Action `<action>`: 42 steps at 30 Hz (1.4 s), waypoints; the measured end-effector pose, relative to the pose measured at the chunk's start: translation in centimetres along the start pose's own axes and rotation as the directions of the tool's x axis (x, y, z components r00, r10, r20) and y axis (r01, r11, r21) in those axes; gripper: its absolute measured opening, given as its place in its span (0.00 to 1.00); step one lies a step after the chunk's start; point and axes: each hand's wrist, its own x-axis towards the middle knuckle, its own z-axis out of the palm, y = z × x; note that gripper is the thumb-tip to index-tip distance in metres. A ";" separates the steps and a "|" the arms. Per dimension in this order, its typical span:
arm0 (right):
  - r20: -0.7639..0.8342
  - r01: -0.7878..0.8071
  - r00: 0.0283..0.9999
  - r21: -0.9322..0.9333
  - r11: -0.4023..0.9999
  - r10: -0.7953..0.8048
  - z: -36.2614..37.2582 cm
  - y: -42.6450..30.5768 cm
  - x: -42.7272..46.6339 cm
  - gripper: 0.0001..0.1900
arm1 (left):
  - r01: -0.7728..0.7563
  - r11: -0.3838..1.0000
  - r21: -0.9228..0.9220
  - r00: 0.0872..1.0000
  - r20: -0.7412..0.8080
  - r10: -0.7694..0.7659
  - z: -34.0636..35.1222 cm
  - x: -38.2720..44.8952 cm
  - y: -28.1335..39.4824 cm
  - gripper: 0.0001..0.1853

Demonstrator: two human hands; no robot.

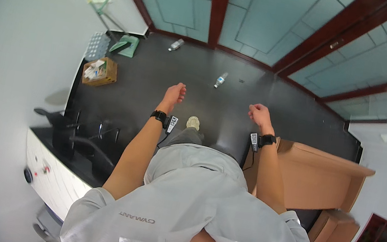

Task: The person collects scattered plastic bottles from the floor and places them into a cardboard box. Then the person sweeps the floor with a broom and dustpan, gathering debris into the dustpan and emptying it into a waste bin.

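Observation:
My left hand [175,94] is held out in front of me with its fingers curled in, and nothing shows in it. On the other side, my right hand [258,115] is also loosely curled, with no object visible in it. Each wrist wears a black strap with a small grey device. Beyond the hands, a clear plastic bottle [221,80] with a blue label lies on the dark floor, touching neither hand. A second clear plastic bottle [176,45] lies farther off, near the glass doors. One light-coloured shoe [193,123] shows below, between the hands.
Left by the wall are a cardboard box [109,72] holding crumpled items, a grey egg tray [97,47] and a green dustpan [128,47]. A black-topped table [60,145] stands nearer left. Large open cardboard boxes [315,178] are at right. Red-framed glass doors [217,11] stand ahead.

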 end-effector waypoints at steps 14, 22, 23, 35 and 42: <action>0.032 -0.405 0.906 0.361 0.840 0.423 3.7 -2.5 11.1 0.12 | 0.170 0.962 0.213 0.983 0.038 -0.182 4.5 10.9 9.4 0.13; -0.086 -0.460 0.852 0.347 0.817 0.516 9.8 1.4 19.1 0.17 | 0.274 0.917 0.291 0.959 -0.013 -0.282 6.9 16.0 10.1 0.15; -0.105 -0.551 0.793 0.295 0.780 0.600 11.1 1.9 18.5 0.20 | 0.300 0.901 0.312 0.950 -0.016 -0.311 6.5 15.9 9.9 0.16; -0.042 -0.618 0.785 -0.122 0.777 0.618 17.0 12.4 29.0 0.35 | 0.454 0.802 0.389 0.870 0.001 -0.493 7.0 25.4 3.2 0.18; -0.078 -0.585 0.795 -0.356 0.728 0.601 20.9 15.8 37.3 0.38 | 0.530 0.775 0.344 0.831 -0.025 -0.556 4.6 29.1 -2.1 0.19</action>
